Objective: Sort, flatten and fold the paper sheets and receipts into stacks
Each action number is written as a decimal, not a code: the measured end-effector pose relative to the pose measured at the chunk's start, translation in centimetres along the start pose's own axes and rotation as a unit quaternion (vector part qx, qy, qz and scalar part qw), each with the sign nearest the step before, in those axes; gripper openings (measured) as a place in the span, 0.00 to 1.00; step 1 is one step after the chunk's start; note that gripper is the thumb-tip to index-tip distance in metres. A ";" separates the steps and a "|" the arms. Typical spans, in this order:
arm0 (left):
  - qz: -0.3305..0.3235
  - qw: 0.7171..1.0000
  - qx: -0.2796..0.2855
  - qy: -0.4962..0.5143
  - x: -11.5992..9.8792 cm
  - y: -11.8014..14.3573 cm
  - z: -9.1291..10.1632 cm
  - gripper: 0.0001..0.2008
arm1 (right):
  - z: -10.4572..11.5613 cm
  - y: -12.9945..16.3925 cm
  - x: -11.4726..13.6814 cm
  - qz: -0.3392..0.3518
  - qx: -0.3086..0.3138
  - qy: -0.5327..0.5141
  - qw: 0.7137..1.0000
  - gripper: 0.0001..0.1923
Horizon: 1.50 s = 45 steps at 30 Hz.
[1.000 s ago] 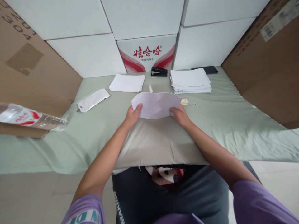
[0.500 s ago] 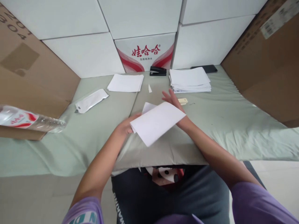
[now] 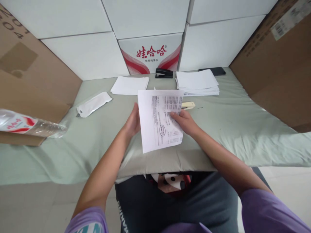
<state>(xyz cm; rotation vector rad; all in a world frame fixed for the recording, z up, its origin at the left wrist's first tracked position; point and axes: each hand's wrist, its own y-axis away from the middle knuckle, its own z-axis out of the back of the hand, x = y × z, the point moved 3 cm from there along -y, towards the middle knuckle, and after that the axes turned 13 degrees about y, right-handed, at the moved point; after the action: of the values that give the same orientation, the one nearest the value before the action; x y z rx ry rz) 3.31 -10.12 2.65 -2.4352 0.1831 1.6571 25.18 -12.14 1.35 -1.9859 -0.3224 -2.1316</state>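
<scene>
Printed paper sheets (image 3: 160,121) stand tilted above the cloth, printed side toward me, with an oval stamp mark low on the page. My right hand (image 3: 186,122) grips their right edge, thumb on the print and fingers behind. At the left edge, my left hand (image 3: 133,121) is open with its thumb stretched up; its other fingers are partly hidden behind the paper. A cream-coloured small stapler-like object (image 3: 188,105) lies just beyond my right hand. Behind the sheets, a small white paper scrap (image 3: 155,88) is mostly covered.
A black stapler (image 3: 164,73) stands at the back between a thin paper stack (image 3: 130,85) and a thicker stack (image 3: 198,81). A dark phone-like slab (image 3: 215,71) lies behind. At left are a white packet (image 3: 94,104) and water bottle (image 3: 29,123). Cardboard boxes (image 3: 279,71) flank the cloth.
The sheets have turned from a slanted, blank-side view to upright with print facing me. My right hand has closed on their right edge; my left hand has let go, its thumb now raised.
</scene>
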 end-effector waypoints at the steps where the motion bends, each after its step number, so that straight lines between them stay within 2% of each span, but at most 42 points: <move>1: 0.005 1.000 -0.005 0.017 0.2 0.0 0.2 0.36 | 0.0 -0.1 -0.1 -0.009 0.009 -0.005 1.000 0.22; 5: 0.076 0.997 -0.029 0.020 1.8 0.2 0.7 0.32 | 0.1 -0.6 -0.5 -0.040 0.026 -0.008 0.999 0.19; 8: 0.122 0.991 -0.051 -0.014 2.8 0.2 0.9 0.28 | 0.8 -0.9 -0.6 -0.067 -0.027 0.028 0.997 0.14; 10: 0.174 0.984 -0.039 -0.029 3.1 0.4 0.7 0.26 | 1.4 -1.0 -0.5 -0.111 -0.071 0.085 0.988 0.10; 12: 0.224 0.974 -0.022 -0.039 3.0 0.7 0.4 0.23 | 2.0 -1.0 -0.2 -0.159 -0.090 0.146 0.972 0.08; 17: 0.291 0.955 0.018 -0.058 2.6 1.1 -0.3 0.16 | 3.5 -0.7 0.7 -0.223 -0.044 0.237 0.945 0.08; 25: 0.301 0.951 0.027 -0.070 2.7 1.0 -0.5 0.13 | 5.6 -0.1 1.5 -0.257 0.060 0.347 0.900 0.07; 28: 0.305 0.949 0.025 -0.077 2.7 1.0 -0.7 0.14 | 5.8 -0.2 1.3 -0.265 0.069 0.357 0.893 0.07; 35: 0.300 0.950 0.012 -0.087 2.7 1.1 -1.1 0.22 | 6.8 -1.2 0.3 -0.252 0.026 0.376 0.891 0.07; 37: 0.294 0.951 0.011 -0.092 2.8 1.1 -1.1 0.24 | 7.1 -1.0 0.5 -0.244 0.012 0.403 0.882 0.09; 41: 0.285 0.953 0.019 -0.100 3.0 1.2 -1.4 0.23 | 7.5 0.5 3.0 -0.209 -0.092 0.519 0.824 0.16; 43: 0.286 0.952 0.021 -0.106 2.9 1.3 -1.6 0.23 | 7.4 1.7 4.9 -0.188 -0.141 0.534 0.812 0.18; 45: 0.287 0.951 0.018 -0.111 2.8 1.4 -1.9 0.23 | 7.0 2.6 7.0 -0.170 -0.164 0.537 0.810 0.18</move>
<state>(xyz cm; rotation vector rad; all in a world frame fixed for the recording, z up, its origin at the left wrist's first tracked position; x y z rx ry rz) 5.77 -11.86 0.58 -2.2698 0.9532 2.1049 32.16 -12.51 8.89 -0.5185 -0.0917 -3.2789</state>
